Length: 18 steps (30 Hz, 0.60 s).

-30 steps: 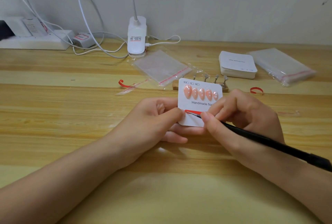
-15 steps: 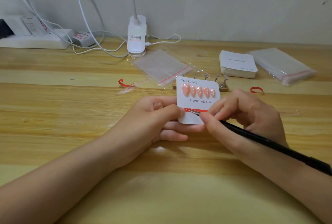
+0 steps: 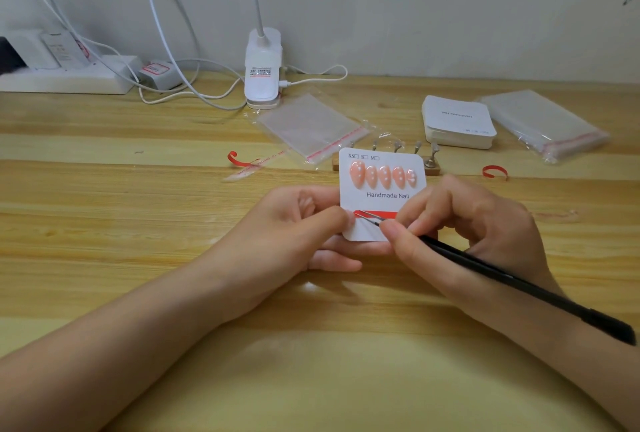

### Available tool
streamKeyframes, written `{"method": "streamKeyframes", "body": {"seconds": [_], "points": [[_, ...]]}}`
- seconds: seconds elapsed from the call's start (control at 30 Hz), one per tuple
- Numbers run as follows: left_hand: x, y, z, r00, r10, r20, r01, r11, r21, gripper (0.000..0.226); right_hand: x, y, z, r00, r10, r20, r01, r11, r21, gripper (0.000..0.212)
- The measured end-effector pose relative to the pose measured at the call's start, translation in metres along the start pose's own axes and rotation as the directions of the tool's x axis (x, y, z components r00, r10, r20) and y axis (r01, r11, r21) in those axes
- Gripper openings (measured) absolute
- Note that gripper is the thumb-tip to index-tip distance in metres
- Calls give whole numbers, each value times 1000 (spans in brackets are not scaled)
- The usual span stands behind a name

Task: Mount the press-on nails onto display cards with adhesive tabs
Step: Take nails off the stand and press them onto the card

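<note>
A white display card [image 3: 381, 204] printed "Handmade Nail" is held upright over the wooden table [image 3: 104, 223], pinched at its lower left edge by the left hand [image 3: 294, 234] — thumb on the front face, the other fingers curled behind. Five peach press-on nails [image 3: 382, 175] with white dots are seen in a row across the upper part of the card. Below the lettering a red adhesive strip [image 3: 379, 214] is laid across the card, and the metal tips of black tweezers [image 3: 502, 281] are set against its left end. The tweezers are gripped by the right hand [image 3: 474, 227], thumb and forefinger pressed together on the shaft close to the tips. Behind the card a wooden nail stand [image 3: 431, 166] is partly hidden; further back — a stack of blank cards [image 3: 457, 121] and clear bags [image 3: 543, 123] are seen.
</note>
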<state>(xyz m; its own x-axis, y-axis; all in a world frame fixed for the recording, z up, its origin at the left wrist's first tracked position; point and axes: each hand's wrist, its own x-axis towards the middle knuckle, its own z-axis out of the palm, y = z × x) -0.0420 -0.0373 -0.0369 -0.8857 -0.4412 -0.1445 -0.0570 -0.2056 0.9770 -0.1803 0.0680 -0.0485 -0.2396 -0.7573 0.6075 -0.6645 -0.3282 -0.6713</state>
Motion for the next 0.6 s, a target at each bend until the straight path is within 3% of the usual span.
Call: {"method": "streamKeyframes", "body": {"seconds": [0.4, 0.6], "points": [[0, -1, -3, 1000, -4, 23, 5, 1000, -7, 35, 0, 1, 0, 999, -42, 31, 41, 999, 27, 21], [1, -5, -3, 999, 29, 34, -31, 997, 64, 32, -1, 3, 2, 993, -110, 43, 113, 991, -72, 19]]}}
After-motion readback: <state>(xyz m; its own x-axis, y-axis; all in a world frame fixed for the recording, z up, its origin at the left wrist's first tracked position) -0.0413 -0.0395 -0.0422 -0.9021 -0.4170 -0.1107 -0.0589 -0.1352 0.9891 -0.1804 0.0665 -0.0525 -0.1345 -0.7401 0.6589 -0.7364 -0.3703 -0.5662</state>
